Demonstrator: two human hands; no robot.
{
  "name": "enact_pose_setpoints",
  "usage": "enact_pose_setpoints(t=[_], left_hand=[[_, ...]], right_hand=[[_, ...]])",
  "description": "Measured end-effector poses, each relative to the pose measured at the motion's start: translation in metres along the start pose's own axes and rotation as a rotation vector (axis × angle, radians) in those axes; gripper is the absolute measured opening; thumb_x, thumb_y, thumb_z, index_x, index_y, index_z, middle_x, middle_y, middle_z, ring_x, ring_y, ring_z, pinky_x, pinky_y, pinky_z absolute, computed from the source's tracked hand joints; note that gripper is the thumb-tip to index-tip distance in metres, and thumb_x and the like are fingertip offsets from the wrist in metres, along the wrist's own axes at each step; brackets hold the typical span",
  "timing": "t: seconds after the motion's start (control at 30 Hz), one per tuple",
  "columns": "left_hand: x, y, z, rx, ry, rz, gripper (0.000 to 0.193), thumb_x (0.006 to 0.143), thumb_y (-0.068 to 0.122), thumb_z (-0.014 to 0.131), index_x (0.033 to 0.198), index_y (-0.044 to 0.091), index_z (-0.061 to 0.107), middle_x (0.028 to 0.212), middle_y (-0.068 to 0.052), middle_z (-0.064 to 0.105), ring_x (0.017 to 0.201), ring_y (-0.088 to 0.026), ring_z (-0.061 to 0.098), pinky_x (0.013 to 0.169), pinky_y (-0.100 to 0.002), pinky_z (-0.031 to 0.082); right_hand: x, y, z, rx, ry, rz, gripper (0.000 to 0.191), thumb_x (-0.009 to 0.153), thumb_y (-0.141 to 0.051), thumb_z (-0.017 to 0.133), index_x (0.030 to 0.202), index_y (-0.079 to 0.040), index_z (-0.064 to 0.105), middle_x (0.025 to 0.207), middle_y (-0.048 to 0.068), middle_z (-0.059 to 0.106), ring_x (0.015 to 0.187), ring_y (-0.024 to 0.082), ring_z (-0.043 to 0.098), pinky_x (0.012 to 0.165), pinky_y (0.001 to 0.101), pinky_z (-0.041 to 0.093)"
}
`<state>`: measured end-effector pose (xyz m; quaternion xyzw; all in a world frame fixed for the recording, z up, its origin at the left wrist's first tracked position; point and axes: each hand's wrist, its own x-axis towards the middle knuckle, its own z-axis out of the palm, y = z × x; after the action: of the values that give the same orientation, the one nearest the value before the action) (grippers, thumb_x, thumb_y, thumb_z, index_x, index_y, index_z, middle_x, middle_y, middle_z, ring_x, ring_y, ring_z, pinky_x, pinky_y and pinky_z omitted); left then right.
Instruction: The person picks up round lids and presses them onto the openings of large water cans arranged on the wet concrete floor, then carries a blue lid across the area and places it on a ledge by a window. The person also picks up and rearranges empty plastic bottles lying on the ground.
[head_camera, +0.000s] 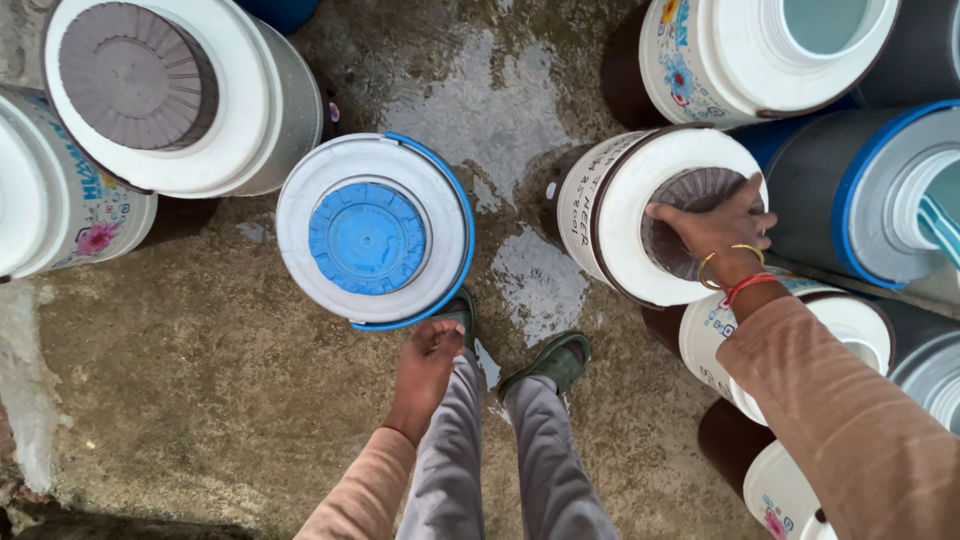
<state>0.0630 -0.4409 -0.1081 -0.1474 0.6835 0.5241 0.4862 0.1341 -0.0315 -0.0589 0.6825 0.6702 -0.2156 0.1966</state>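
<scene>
- An outdoor yard or storage area of a works or depot: rough, wet concrete floor (250, 400) with puddles.
- Many alike insulated water jugs (372, 230) stand crowded together, some lidded, some open.

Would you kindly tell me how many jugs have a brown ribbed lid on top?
2: one jug at the upper left, and one at centre right, its brown lid under the right hand. Others may be hidden.

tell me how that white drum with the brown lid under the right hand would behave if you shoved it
The white drum looks like rigid plastic, so it would probably slide or tip whole rather than flex. The concrete floor is wet around it, so it may skid easily. The right hand rests on its brown lid, which looks seated; weight cannot be judged.
</scene>
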Motion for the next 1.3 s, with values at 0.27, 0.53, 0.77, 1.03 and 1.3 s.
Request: enact_pose_setpoints(t=[0.27,0.53,0.77,1.03,1.3], left_hand=[[0.001,-0.002,0.009,0.012,-0.038,0.031,0.038,0.093,0.032,0.071,0.116,0.002,0.069,0.099,-0.005,0.075,0.087,-0.013,0.072,0.074,-0.026,0.053],[-0.003,-0.013,0.063,-0.022,-0.147,0.154,0.035,0.089,0.026,0.078,0.113,0.001,0.071,0.098,-0.006,0.074,0.09,-0.013,0.067,0.081,-0.025,0.053],[-0.09,0.074,0.135,-0.034,-0.284,-0.237,0.051,0.089,0.041,0.07,0.129,0.01,0.063,0.113,0.002,0.07,0.1,-0.011,0.066,0.08,-0.029,0.048],[-0.245,0.208,0.194,-0.38,-0.539,-0.2,0.054,0.096,0.036,0.066,0.138,0.004,0.058,0.13,-0.011,0.071,0.117,-0.019,0.069,0.099,-0.034,0.055],[-0.396,0.263,0.215,-0.326,-0.43,-0.136,0.044,0.095,0.029,0.067,0.131,0.006,0.057,0.123,-0.01,0.071,0.111,-0.019,0.069,0.095,-0.037,0.056]], right_hand=[[-0.015,0.032,-0.009,-0.328,0.042,-0.418,0.153,0.057,-0.053,0.098,0.17,-0.026,-0.001,0.166,0.032,0.004,0.153,0.058,0.013,0.109,0.0696,0.035],[-0.044,0.108,-0.019,0.758,-0.264,-0.583,0.126,0.075,-0.028,0.086,0.166,-0.019,-0.001,0.165,0.025,0.021,0.143,0.04,0.046,0.114,0.0499,0.046],[-0.149,0.176,-0.036,1.849,-0.486,-0.129,0.081,0.093,-0.061,0.046,0.159,-0.015,0.038,0.159,0.011,0.045,0.142,0.035,0.047,0.114,0.0555,0.038],[-0.266,0.197,-0.146,2.179,-1.379,-0.255,0.094,0.095,-0.066,0.053,0.16,-0.002,0.03,0.163,0.023,0.036,0.149,0.039,0.034,0.12,0.0587,0.026],[-0.336,0.221,-0.26,1.933,-0.968,0.049,0.07,0.099,-0.051,0.052,0.149,-0.002,0.046,0.148,0.016,0.056,0.132,0.029,0.055,0.109,0.0484,0.045]])
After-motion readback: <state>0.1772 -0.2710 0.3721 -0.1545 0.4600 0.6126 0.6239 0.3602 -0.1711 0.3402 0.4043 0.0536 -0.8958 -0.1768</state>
